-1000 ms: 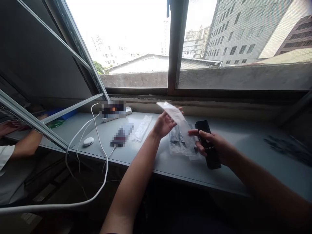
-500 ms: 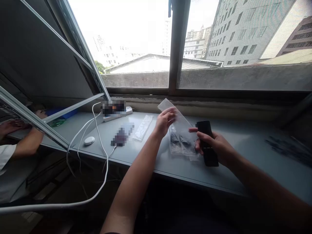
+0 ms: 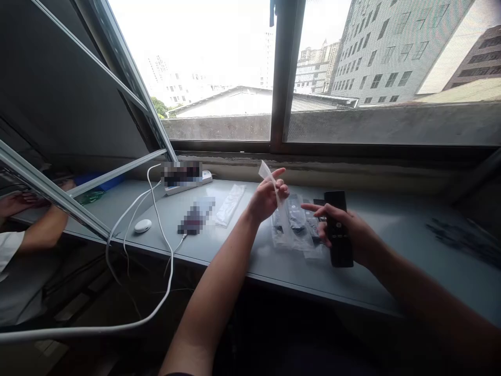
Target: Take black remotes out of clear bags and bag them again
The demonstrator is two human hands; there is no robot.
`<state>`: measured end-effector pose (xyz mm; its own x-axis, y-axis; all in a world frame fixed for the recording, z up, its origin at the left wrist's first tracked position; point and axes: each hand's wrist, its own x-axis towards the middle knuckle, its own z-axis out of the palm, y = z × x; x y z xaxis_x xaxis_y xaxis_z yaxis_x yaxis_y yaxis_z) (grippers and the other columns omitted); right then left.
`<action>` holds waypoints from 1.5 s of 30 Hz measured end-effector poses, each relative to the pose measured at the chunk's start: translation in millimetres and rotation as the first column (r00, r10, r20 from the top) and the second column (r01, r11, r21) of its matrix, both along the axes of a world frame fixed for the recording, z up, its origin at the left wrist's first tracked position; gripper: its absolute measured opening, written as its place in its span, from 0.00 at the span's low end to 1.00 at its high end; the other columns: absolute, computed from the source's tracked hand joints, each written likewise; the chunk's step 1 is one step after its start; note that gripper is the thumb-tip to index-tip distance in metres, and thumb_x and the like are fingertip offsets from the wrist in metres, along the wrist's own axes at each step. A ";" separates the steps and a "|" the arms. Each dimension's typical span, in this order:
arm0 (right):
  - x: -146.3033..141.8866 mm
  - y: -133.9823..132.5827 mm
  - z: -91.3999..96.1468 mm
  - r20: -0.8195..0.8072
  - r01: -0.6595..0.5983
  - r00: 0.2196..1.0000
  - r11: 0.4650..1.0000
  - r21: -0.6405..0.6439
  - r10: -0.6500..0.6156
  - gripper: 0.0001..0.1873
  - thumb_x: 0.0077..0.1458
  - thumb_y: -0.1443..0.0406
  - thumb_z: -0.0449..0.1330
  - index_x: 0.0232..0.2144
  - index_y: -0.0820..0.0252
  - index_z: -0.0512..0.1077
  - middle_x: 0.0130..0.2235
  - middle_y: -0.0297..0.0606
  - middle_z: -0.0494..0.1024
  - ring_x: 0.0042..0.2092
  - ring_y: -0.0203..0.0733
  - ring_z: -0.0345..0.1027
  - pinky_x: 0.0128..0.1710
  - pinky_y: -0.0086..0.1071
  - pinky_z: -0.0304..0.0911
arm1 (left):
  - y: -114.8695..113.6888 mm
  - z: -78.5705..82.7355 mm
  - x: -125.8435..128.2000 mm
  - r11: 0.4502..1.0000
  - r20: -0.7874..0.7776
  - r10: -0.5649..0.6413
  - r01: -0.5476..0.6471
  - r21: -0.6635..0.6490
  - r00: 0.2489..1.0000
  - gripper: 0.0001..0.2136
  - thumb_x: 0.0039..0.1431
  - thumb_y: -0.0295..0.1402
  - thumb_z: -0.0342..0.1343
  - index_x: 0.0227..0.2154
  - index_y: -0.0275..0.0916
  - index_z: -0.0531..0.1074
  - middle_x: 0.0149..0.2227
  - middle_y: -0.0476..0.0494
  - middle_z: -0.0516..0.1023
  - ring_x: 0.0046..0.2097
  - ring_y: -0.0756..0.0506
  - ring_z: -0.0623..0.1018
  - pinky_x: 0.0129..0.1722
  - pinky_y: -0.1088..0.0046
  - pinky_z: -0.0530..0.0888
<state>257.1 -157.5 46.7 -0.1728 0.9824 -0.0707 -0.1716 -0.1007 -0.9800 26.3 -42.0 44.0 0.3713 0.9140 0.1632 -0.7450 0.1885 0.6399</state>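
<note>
My left hand (image 3: 268, 198) pinches a strip of transparent plastic film (image 3: 270, 180) between thumb and fingers, seen nearly edge-on and hanging down past the palm. My right hand (image 3: 340, 224) wraps around a black remote control (image 3: 340, 253), which rests on the grey desktop (image 3: 250, 266). Between my hands, partly under the film, lies a transparent bag with dark small items inside (image 3: 295, 230). My right fingers cover the remote's middle.
A second transparent sleeve (image 3: 230, 205) and a pixelated object (image 3: 195, 215) lie left of my hands. A white cable (image 3: 162, 240), round white device (image 3: 143, 225) and power strip (image 3: 183, 184) sit farther left. An open window frame (image 3: 47, 183) juts in; past it shows a person's arm (image 3: 43, 222).
The plastic film has turned from a wide face to nearly edge-on in my left hand. The remote in my right hand has shifted slightly to the right.
</note>
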 end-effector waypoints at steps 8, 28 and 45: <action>-2.3 -3.1 -8.9 0.079 -0.305 0.947 0.949 -0.084 0.312 0.32 0.61 0.37 0.73 0.46 0.59 0.81 0.25 0.40 0.82 0.20 0.40 0.70 0.24 0.32 0.66 | -9.7 -5.3 -3.0 0.936 -0.133 -0.296 0.315 0.156 0.946 0.26 0.58 0.38 0.80 0.58 0.44 0.82 0.25 0.54 0.69 0.53 0.34 0.88 0.71 0.41 0.74; 1.5 2.5 -4.8 0.043 -0.169 0.984 0.982 -0.084 0.173 0.41 0.65 0.40 0.72 0.66 0.63 0.82 0.37 0.49 0.89 0.24 0.38 0.73 0.26 0.31 0.69 | 13.4 -11.8 -5.2 0.991 -0.432 -0.045 0.095 0.096 0.901 0.23 0.62 0.34 0.75 0.60 0.39 0.82 0.52 0.37 0.89 0.44 0.46 0.86 0.53 0.67 0.81; -4.4 -1.6 0.9 -0.052 -0.157 0.987 0.985 -0.066 0.154 0.31 0.59 0.42 0.78 0.47 0.62 0.88 0.40 0.47 0.87 0.26 0.37 0.75 0.23 0.28 0.71 | 35.7 9.7 -124.0 0.906 -0.904 0.337 -0.169 0.387 -0.264 0.21 0.70 0.31 0.63 0.64 0.38 0.80 0.51 0.34 0.89 0.53 0.37 0.87 0.56 0.65 0.78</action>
